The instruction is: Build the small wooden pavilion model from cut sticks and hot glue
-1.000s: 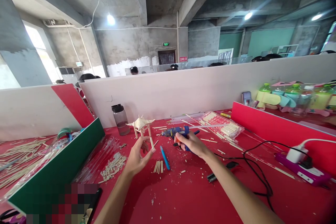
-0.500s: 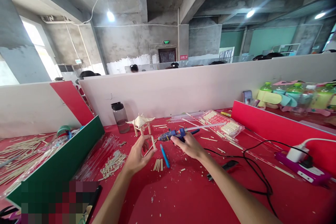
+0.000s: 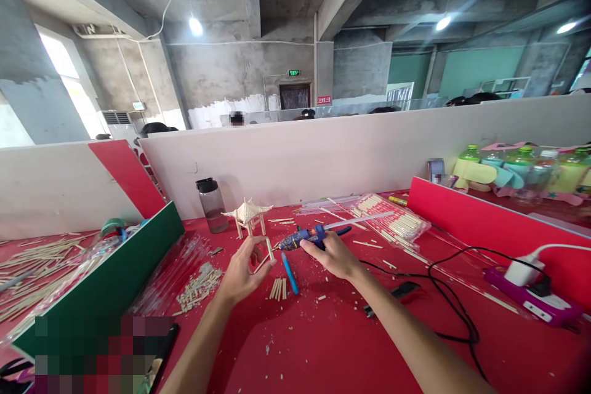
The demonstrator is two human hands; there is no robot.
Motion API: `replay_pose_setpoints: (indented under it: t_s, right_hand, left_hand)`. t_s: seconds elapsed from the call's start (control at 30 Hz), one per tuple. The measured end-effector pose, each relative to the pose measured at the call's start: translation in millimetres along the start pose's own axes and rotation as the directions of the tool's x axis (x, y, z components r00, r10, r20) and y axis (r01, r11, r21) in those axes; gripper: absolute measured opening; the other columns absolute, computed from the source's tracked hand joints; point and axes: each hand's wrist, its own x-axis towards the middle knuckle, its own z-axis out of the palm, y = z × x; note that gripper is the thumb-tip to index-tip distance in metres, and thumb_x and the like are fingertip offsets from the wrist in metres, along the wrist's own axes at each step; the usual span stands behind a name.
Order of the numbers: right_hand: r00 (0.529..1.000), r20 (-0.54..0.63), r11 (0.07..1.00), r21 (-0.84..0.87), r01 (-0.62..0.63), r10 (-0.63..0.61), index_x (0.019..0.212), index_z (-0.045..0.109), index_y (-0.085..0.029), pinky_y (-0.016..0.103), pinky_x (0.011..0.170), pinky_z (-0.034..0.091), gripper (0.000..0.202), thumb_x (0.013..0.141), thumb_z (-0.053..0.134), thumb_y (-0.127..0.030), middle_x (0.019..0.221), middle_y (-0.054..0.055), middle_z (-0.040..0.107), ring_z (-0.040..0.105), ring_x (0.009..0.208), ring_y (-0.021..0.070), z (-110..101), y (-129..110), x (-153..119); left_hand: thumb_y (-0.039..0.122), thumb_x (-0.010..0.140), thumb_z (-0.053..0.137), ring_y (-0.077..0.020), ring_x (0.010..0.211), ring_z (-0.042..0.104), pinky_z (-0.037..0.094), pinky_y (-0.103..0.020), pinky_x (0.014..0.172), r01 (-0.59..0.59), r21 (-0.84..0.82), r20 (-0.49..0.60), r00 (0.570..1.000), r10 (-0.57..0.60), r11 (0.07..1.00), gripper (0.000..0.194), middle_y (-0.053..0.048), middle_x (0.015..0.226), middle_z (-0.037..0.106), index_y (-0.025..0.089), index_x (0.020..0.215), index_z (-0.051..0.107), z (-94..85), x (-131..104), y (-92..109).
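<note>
Between its thumb and fingers, my left hand (image 3: 244,272) pinches a small frame of joined wooden sticks (image 3: 269,249). My right hand (image 3: 336,256) is wrapped round a blue glue gun (image 3: 302,238); its nozzle points left and lies close to the stick frame, though whether they touch I cannot tell. A long clear glue stick (image 3: 364,220) juts from the gun's back. Behind my left hand stands a small stick pavilion (image 3: 249,215) with a pointed roof. A blue pen-like tool (image 3: 290,273) and several short sticks (image 3: 278,289) lie below the hands.
Cut stick pieces (image 3: 201,287) are heaped at the left, near a green divider (image 3: 106,283). A dark-lidded bottle (image 3: 212,206) stands at the back. Bagged sticks (image 3: 392,215) lie back right. Black cable (image 3: 450,277) runs to a purple power strip (image 3: 535,305).
</note>
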Motion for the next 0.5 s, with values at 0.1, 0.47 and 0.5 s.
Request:
replay_pose_setpoints:
  t_s: [0.1,0.47,0.5]
  right_hand:
    - [1.000,-0.003,1.000,-0.006,0.004,-0.004,0.063,0.045,-0.021,0.026,0.055,0.027,0.045,0.095,0.048,-0.052,0.057,-0.004,0.041,0.039,0.055,0.0127,-0.1,-0.6,0.5]
    - [0.999,0.054,1.000,0.016,-0.009,0.008,0.066,0.047,-0.021,0.026,0.056,0.027,0.042,0.094,0.050,-0.051,0.058,-0.005,0.038,0.039,0.056,0.0124,-4.0,-2.6,-0.2]
    - [0.998,0.065,1.000,0.008,-0.010,0.009,0.066,0.047,-0.021,0.026,0.056,0.027,0.041,0.094,0.050,-0.051,0.058,-0.005,0.038,0.039,0.056,0.0123,-4.7,-2.7,-0.3]
  left_hand:
    - [0.039,0.090,0.061,-0.0162,0.074,0.056,0.047,-0.030,0.072,0.001,-0.002,0.008,1.000,-0.001,1.000,0.040,0.001,0.084,0.056,0.021,0.124,0.050,0.3,0.2,0.3]
    - [0.039,0.089,0.062,-0.0162,0.074,0.057,0.047,-0.029,0.072,0.009,-0.002,-0.003,1.000,-0.009,1.000,0.041,0.001,0.084,0.057,0.021,0.123,0.051,0.2,0.9,-2.9]
    - [0.039,0.089,0.062,-0.0162,0.074,0.057,0.047,-0.029,0.072,0.012,0.000,-0.002,1.000,-0.012,1.000,0.041,0.001,0.084,0.057,0.021,0.124,0.051,0.3,0.9,-3.6]
